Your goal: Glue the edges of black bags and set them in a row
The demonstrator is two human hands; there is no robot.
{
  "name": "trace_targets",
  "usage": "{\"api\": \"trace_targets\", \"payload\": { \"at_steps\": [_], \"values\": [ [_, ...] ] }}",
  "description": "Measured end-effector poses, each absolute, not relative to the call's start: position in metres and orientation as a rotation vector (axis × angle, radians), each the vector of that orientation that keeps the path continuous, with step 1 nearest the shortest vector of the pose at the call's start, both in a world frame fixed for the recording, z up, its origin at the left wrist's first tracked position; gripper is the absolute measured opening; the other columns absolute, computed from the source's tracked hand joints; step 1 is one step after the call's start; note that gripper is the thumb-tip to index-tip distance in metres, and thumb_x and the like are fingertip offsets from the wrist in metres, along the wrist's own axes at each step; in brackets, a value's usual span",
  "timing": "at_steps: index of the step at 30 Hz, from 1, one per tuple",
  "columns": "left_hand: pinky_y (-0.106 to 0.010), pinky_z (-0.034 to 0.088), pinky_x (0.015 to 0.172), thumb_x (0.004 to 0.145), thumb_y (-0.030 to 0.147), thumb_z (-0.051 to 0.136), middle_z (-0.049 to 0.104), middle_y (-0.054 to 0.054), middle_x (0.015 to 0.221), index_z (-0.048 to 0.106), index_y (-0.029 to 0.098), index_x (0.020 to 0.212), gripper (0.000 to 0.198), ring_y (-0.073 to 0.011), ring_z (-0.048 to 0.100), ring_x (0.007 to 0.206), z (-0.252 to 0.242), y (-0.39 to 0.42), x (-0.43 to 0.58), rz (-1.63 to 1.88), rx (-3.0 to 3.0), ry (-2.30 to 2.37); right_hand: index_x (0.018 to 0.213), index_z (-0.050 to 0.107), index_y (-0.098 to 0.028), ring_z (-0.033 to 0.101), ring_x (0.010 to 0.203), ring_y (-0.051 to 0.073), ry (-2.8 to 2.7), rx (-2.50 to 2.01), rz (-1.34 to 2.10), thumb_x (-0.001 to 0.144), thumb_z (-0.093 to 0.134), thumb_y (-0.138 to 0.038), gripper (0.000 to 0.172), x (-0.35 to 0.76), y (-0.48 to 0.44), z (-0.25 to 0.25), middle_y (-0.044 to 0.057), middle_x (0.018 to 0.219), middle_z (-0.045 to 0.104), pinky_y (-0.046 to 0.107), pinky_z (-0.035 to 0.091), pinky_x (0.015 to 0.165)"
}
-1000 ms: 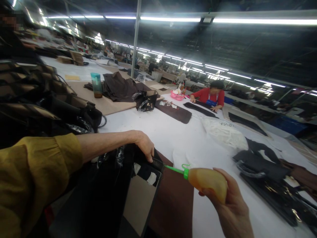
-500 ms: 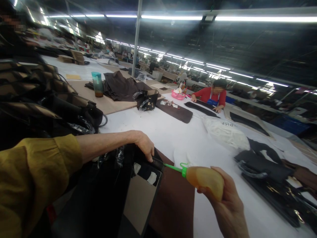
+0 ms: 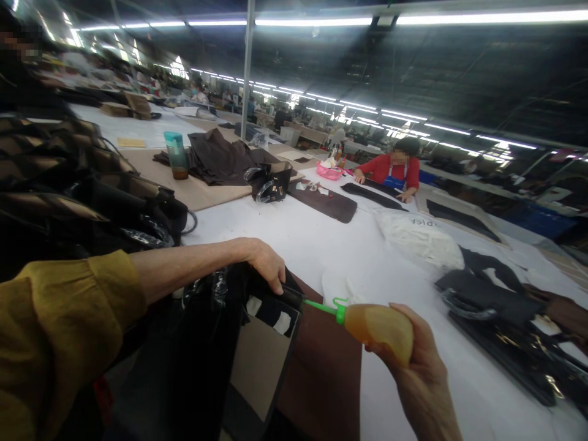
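My right hand [image 3: 420,361] is wrapped around a squeeze bottle [image 3: 379,331] of amber liquid, tipped on its side. Its long green nozzle points left, the tip at the edge of a black bag [image 3: 290,296]. With fingers bent down, my left hand [image 3: 269,264] grips that bag's top edge just left of the nozzle tip. The bag's opened side shows a beige panel [image 3: 257,364] and white patches on black lining. Under the bag and to its right lies a brown sheet [image 3: 331,367].
Black bags [image 3: 151,208] are piled at left. More dark bags [image 3: 500,331] lie at right beside a white plastic bag [image 3: 420,236]. A teal-lidded bottle [image 3: 177,156] stands near dark cloth [image 3: 215,156]. Across the white table [image 3: 220,223], a person in red [image 3: 386,171] handles black pieces.
The view has shifted slightly. Both hands keep their grip, and the nozzle tip stays at the bag's edge with hardly any movement.
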State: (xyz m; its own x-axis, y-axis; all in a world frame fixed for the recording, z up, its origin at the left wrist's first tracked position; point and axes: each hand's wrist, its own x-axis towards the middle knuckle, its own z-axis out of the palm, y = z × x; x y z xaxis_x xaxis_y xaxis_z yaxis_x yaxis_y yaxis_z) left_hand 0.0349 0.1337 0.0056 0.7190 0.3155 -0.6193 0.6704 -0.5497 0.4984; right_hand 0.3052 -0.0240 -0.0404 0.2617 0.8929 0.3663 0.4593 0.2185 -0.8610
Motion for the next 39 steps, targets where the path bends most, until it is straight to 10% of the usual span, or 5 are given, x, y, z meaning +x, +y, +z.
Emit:
{"api": "trace_targets", "payload": {
  "at_steps": [39],
  "values": [
    [-0.023,0.042,0.06,0.077,0.034,0.053,0.069,-0.005,0.089,0.066,0.016,0.101,0.033,-0.016,0.059,0.072,0.012,0.13,0.039,-0.553,2.347,0.81,0.111,0.053,-0.026,0.053,0.082,0.023,-1.232,-1.421,0.73,0.062,0.075,-0.038,0.055,0.303,-0.027,-0.068,0.002,0.099,0.056,0.028,0.049,0.062]
  ]
}}
